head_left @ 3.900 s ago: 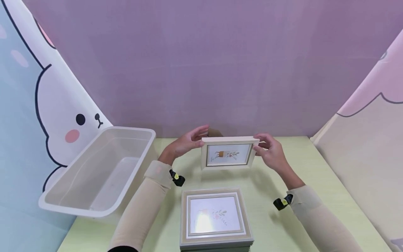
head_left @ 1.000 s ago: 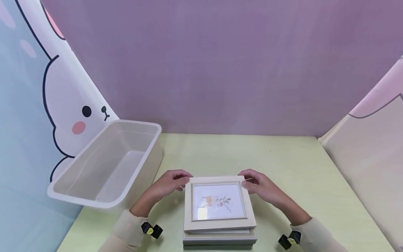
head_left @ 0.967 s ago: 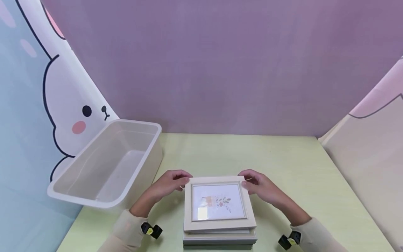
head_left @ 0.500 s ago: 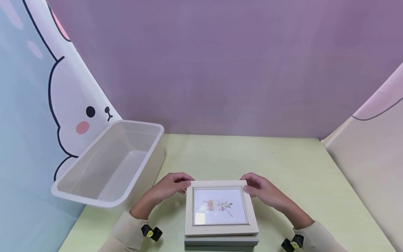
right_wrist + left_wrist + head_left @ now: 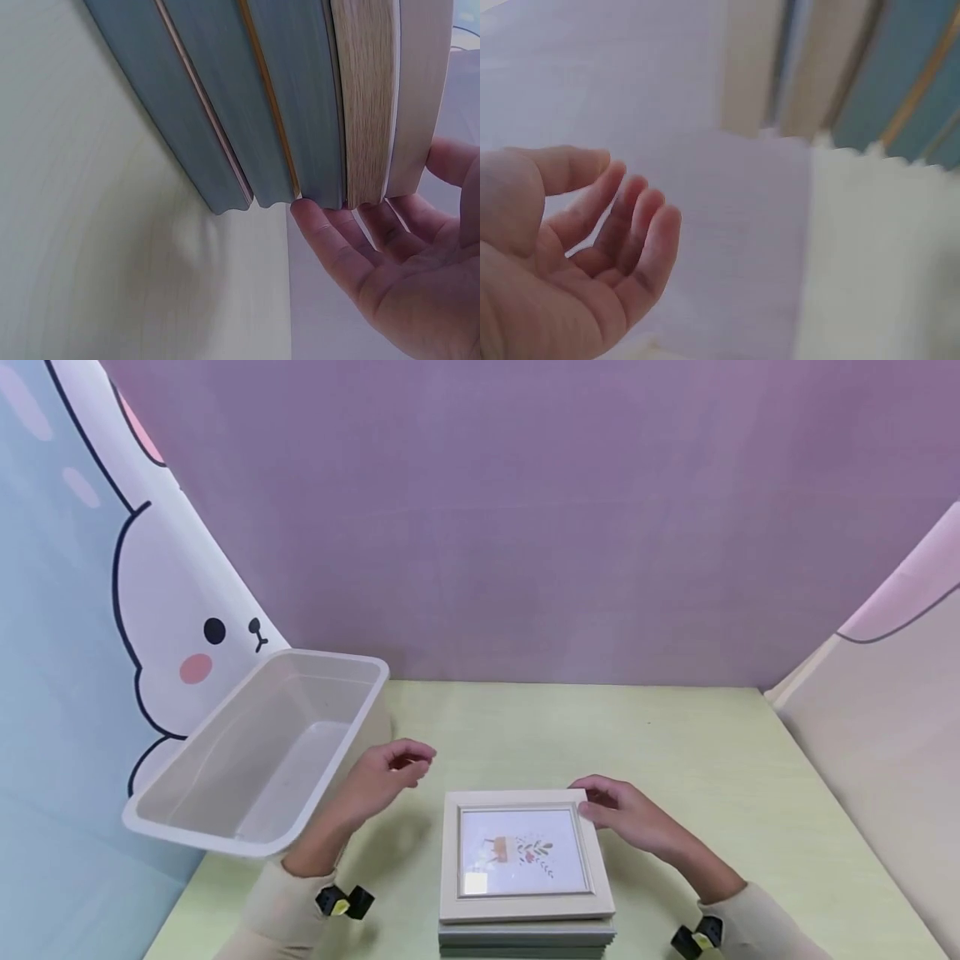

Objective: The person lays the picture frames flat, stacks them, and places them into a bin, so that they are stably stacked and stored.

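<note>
A cream picture frame (image 5: 527, 907) with an orange animal and leafy print lies face up on a stack of frames (image 5: 525, 933) at the table's front middle. My right hand (image 5: 633, 818) holds its far right corner, thumb on the rim. In the right wrist view the fingers (image 5: 334, 247) curl against the back edges of the stack, which has blue-grey, wood-grain and cream sides. My left hand (image 5: 378, 781) is off the frame, between stack and bin. Its fingers (image 5: 656, 251) are loosely curled, with nothing in them.
A deep whitish plastic bin (image 5: 198, 837) with nothing inside stands at the left of the pale green table (image 5: 675, 752). A purple backdrop (image 5: 525, 527) rises behind, with a cartoon-printed cloth (image 5: 172, 602) at the left and a pale cloth (image 5: 877, 727) at the right.
Both hands brought the picture frame down from above the table's far part onto the stack and laid it flush. My left hand has since let go and moved left and away; the right stays.
</note>
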A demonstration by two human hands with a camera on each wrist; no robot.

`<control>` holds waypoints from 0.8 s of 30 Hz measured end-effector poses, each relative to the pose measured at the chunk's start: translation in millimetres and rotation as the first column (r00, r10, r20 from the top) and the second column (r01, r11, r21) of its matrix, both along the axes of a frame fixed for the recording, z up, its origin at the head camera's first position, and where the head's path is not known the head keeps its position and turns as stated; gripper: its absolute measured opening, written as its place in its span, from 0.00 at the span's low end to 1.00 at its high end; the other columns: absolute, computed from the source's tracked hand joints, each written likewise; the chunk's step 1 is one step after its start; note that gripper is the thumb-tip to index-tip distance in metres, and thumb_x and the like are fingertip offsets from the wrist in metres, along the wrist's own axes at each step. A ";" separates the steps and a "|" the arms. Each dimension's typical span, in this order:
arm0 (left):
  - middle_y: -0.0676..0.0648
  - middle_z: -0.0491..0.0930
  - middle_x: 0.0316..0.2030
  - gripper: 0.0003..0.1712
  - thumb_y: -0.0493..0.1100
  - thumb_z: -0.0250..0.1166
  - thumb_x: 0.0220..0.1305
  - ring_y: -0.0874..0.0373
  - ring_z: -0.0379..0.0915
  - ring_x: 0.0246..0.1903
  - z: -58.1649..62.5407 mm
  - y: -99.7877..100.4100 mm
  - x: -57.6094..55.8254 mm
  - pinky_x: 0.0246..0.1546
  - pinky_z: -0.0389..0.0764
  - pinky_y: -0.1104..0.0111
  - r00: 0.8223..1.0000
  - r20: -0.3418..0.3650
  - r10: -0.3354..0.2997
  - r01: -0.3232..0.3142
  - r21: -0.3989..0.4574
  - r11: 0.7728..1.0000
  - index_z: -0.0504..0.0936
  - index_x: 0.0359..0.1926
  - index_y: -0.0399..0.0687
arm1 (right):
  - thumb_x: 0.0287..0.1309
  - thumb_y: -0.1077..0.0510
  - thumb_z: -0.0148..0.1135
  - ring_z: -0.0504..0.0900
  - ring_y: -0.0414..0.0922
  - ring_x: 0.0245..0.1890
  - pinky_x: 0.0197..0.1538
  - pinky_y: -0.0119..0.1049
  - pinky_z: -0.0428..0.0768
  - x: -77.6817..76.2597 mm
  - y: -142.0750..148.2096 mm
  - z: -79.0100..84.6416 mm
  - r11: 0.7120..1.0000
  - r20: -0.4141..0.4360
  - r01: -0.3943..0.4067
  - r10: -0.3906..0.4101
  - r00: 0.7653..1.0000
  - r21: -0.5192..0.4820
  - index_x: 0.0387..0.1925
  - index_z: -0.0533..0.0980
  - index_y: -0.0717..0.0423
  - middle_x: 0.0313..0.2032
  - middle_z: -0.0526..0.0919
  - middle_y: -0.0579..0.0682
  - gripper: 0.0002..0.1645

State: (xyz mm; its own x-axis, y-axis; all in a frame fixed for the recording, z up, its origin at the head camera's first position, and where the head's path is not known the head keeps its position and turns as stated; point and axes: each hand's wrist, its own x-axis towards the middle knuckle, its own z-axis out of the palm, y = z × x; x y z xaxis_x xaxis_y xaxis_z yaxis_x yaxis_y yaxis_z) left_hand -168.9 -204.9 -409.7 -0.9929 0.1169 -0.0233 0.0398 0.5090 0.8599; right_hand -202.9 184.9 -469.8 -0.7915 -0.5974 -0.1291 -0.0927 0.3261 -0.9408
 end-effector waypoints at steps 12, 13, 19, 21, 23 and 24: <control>0.38 0.81 0.56 0.19 0.41 0.63 0.71 0.43 0.80 0.52 51.2 -37.0 27.9 0.52 0.83 0.50 0.938 -0.265 0.223 -0.295 -0.278 0.914 0.82 0.60 0.44 | 0.73 0.53 0.58 0.82 0.39 0.49 0.48 0.36 0.86 -0.5 -2.1 -1.2 1.000 -0.011 0.006 -0.006 1.000 0.006 0.62 0.72 0.63 0.54 0.82 0.61 0.24; 0.36 0.80 0.57 0.20 0.41 0.63 0.70 0.41 0.79 0.54 52.2 -40.3 30.4 0.53 0.82 0.47 0.935 -0.274 0.226 -0.310 -0.319 0.896 0.81 0.61 0.43 | 0.73 0.53 0.58 0.82 0.40 0.49 0.48 0.36 0.86 -0.7 -2.2 -1.3 1.000 -0.013 0.008 -0.008 1.000 0.008 0.62 0.72 0.63 0.54 0.82 0.62 0.24; 0.27 0.77 0.56 0.29 0.42 0.65 0.68 0.34 0.77 0.53 48.2 -53.5 39.7 0.49 0.83 0.45 0.965 -0.161 0.208 -0.261 -0.487 0.833 0.74 0.66 0.33 | 0.73 0.53 0.58 0.82 0.40 0.48 0.47 0.36 0.86 -2.1 -2.6 -2.3 1.000 -0.021 0.003 -0.003 1.000 0.003 0.62 0.73 0.62 0.52 0.82 0.61 0.23; 0.28 0.79 0.54 0.29 0.41 0.65 0.68 0.36 0.79 0.50 45.7 -56.2 39.8 0.44 0.85 0.48 0.971 -0.114 0.209 -0.237 -0.502 0.831 0.74 0.66 0.32 | 0.73 0.53 0.58 0.82 0.40 0.48 0.47 0.36 0.86 -2.3 -2.9 -2.8 1.000 -0.018 0.001 -0.001 1.000 -0.002 0.62 0.73 0.62 0.53 0.82 0.61 0.23; 0.29 0.80 0.53 0.28 0.40 0.64 0.69 0.38 0.79 0.48 44.0 -58.6 39.0 0.43 0.86 0.50 0.974 -0.085 0.211 -0.225 -0.505 0.833 0.73 0.66 0.32 | 0.73 0.53 0.58 0.82 0.40 0.48 0.47 0.36 0.86 -2.3 -3.5 -3.4 1.000 -0.019 0.001 -0.001 1.000 -0.006 0.62 0.73 0.63 0.53 0.82 0.62 0.23; 0.30 0.80 0.53 0.28 0.40 0.63 0.69 0.39 0.79 0.47 43.6 -59.5 38.6 0.43 0.85 0.50 0.974 -0.080 0.213 -0.223 -0.505 0.833 0.73 0.66 0.32 | 0.73 0.53 0.58 0.82 0.40 0.48 0.48 0.36 0.86 -2.2 -3.8 -3.8 1.000 -0.018 0.000 0.000 1.000 -0.008 0.62 0.72 0.63 0.53 0.82 0.61 0.23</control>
State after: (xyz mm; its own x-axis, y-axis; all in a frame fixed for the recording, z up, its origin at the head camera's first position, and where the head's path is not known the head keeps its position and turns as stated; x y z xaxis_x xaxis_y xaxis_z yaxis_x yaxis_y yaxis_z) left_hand -130.3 -264.4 -366.1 -0.9921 -0.1257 -0.0001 -0.1104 0.8712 0.4783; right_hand -205.1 181.1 -473.6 -0.7936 -0.5984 -0.1102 -0.1095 0.3186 -0.9415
